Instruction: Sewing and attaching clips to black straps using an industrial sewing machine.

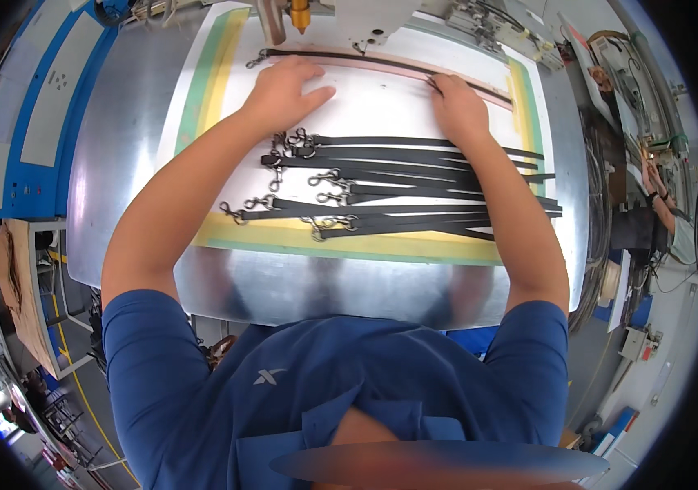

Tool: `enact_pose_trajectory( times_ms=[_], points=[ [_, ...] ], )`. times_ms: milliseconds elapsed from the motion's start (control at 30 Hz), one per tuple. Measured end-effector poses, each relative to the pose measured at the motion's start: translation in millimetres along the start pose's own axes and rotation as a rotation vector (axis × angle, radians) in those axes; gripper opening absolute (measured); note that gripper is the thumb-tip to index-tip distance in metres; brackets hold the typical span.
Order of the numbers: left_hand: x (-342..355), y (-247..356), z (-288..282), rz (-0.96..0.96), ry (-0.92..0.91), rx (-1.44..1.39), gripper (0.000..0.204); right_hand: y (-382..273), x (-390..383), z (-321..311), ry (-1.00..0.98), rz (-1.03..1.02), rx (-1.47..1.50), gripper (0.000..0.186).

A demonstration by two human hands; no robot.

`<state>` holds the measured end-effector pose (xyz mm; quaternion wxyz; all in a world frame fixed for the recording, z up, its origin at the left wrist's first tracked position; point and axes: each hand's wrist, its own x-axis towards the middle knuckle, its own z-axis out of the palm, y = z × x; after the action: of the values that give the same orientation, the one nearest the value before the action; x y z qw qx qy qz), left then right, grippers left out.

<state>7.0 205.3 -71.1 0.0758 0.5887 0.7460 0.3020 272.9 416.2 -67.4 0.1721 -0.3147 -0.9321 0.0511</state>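
Note:
A long black strap (398,63) with a metal snap hook (257,59) at its left end lies along a pinkish strip (341,60) on the white work sheet. My left hand (285,96) rests just below the strap's left part, thumb and fingers apart, holding nothing that I can see. Close to the strap's right part is my right hand (459,106), its fingers pinched around a small dark thing that I cannot make out. Between my forearms lie several more black straps (398,153) in a loose row, their snap hooks (324,178) toward the left.
Above the strap hang a machine head (369,24) and a brass-coloured nozzle (299,16). Green and yellow tape (211,82) borders the sheet on a shiny metal table (112,163). A blue and white cabinet (34,106) stands left; another person's arm (657,192) shows far right.

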Motion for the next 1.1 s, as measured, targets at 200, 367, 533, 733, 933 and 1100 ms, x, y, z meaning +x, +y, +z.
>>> enact_pose_trajectory(
  times_ms=[200,367,533,733,933,1100],
  points=[
    [-2,-13,-28,0.092,0.027,0.247,0.045,-29,38,0,-0.019,-0.043,0.014,0.026],
    [2,-15,-20,0.191,-0.012,0.265,0.049,-69,70,31,-0.086,-0.073,0.050,0.025],
    [6,-15,1,0.205,-0.015,0.317,0.070,-91,65,47,-0.055,-0.029,-0.038,0.026],
    [16,-15,20,0.163,-0.009,0.338,0.075,-80,57,43,0.005,-0.100,0.126,0.023],
    [13,-23,3,0.258,0.023,0.436,0.059,-80,56,42,-0.019,-0.106,0.097,0.020],
    [19,-31,-1,0.155,0.105,0.464,0.051,-81,56,39,-0.045,-0.126,0.098,0.020]
  ],
)
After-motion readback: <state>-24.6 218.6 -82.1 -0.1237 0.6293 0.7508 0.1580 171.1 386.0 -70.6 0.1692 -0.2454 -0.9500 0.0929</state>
